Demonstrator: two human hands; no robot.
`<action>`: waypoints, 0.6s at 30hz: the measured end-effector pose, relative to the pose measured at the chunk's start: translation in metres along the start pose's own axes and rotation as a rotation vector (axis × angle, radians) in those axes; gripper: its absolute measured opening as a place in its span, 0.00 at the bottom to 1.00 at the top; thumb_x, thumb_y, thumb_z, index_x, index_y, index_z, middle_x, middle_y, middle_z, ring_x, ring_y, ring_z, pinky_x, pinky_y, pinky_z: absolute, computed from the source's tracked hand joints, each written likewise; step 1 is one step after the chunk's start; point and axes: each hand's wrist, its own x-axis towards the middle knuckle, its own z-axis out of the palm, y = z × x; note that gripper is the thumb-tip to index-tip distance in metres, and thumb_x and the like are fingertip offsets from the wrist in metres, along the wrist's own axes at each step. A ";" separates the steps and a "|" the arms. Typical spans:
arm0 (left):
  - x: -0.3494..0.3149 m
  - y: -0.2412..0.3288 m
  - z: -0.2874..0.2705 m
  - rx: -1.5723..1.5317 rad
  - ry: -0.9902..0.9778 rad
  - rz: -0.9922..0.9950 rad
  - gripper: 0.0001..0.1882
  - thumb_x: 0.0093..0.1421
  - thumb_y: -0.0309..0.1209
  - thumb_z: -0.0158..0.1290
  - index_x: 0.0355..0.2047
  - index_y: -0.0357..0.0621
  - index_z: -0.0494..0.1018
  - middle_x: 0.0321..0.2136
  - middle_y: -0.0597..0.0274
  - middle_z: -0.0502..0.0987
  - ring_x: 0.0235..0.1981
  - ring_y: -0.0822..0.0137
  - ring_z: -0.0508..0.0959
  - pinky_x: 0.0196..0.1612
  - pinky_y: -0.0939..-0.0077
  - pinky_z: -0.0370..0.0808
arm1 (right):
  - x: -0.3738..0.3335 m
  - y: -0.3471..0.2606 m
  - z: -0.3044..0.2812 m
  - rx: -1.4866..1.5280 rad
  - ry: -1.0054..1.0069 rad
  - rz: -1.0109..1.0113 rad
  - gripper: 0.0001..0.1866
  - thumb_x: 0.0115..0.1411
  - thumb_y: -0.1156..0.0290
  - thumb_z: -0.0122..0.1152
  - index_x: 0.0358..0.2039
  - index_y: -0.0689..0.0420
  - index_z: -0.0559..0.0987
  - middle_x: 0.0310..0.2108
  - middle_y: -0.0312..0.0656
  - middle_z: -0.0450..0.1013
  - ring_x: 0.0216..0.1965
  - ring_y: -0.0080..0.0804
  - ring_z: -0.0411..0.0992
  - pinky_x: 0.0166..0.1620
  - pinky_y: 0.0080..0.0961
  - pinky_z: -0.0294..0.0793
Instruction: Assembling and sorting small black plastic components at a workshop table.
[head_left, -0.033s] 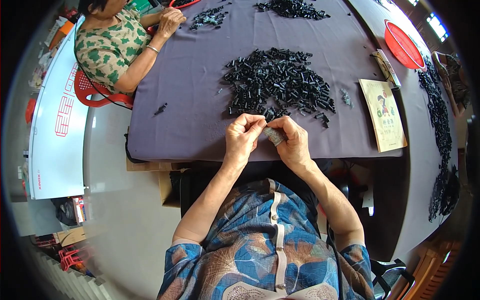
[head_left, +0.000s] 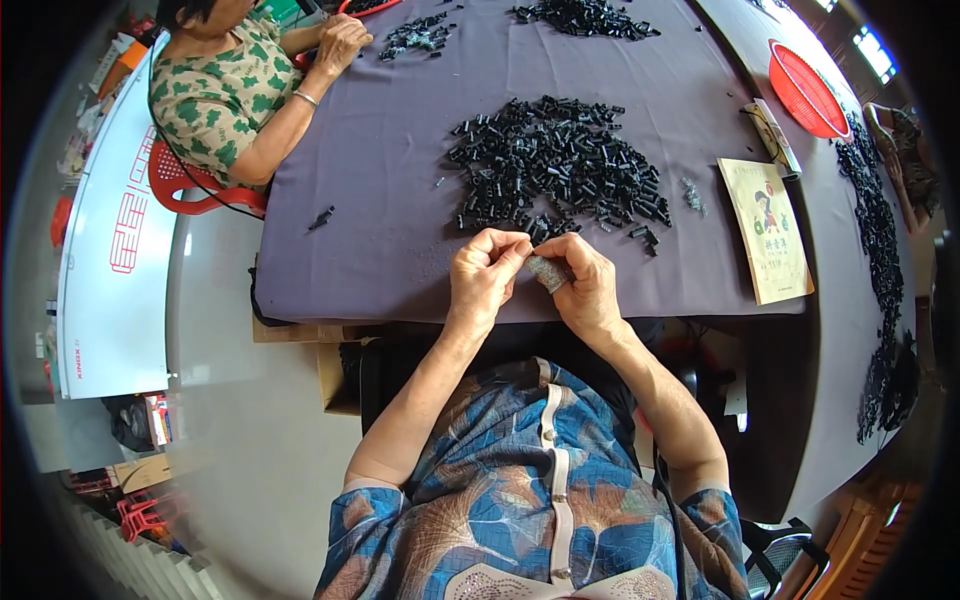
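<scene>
Over the near edge of the cloth-covered table, my two hands meet fingertip to fingertip. My left hand (head_left: 484, 272) is closed in a pinch, and whatever lies between thumb and forefinger is too small to make out. A small grey, speckled piece (head_left: 548, 273) sits in my right hand (head_left: 590, 284), held in the curled fingers with its lower end showing. Just beyond my fingertips spreads a large pile of short black tube-like pieces (head_left: 555, 165). Several loose ones lie at its right edge, near a little cluster of clear bits (head_left: 693, 196).
A booklet (head_left: 766, 232) and a rolled packet (head_left: 772, 138) lie to the right. Farther right are a red basket (head_left: 808, 90) and a long black heap (head_left: 873, 290). Another person (head_left: 240, 100) works at the far left, beside more black pieces (head_left: 418, 36).
</scene>
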 end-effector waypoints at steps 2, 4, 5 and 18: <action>0.000 -0.001 -0.002 0.008 -0.008 -0.015 0.03 0.58 0.27 0.57 0.30 0.42 0.75 0.16 0.76 0.69 0.10 0.87 0.59 0.11 0.91 0.51 | 0.000 0.001 0.000 0.005 0.000 -0.002 0.13 0.44 0.85 0.62 0.31 0.60 0.73 0.28 0.44 0.73 0.28 0.40 0.74 0.31 0.27 0.72; 0.001 -0.002 -0.005 0.015 -0.017 -0.032 0.04 0.58 0.28 0.57 0.30 0.42 0.75 0.15 0.76 0.68 0.10 0.87 0.59 0.10 0.91 0.51 | -0.001 0.002 0.000 0.010 0.000 -0.002 0.12 0.44 0.85 0.62 0.31 0.60 0.73 0.28 0.43 0.72 0.28 0.39 0.73 0.30 0.27 0.72; 0.001 -0.001 -0.007 -0.011 -0.052 -0.055 0.04 0.58 0.28 0.57 0.30 0.41 0.75 0.15 0.76 0.68 0.10 0.87 0.59 0.10 0.91 0.51 | -0.001 0.003 -0.001 0.027 -0.032 0.062 0.12 0.45 0.84 0.63 0.30 0.60 0.73 0.27 0.44 0.72 0.28 0.40 0.73 0.30 0.27 0.72; 0.000 0.004 -0.008 0.017 -0.123 -0.095 0.03 0.60 0.25 0.54 0.33 0.39 0.75 0.15 0.75 0.67 0.10 0.86 0.60 0.10 0.90 0.52 | -0.001 0.011 -0.005 -0.094 -0.169 -0.081 0.19 0.37 0.88 0.51 0.34 0.61 0.70 0.30 0.47 0.69 0.31 0.51 0.71 0.32 0.38 0.72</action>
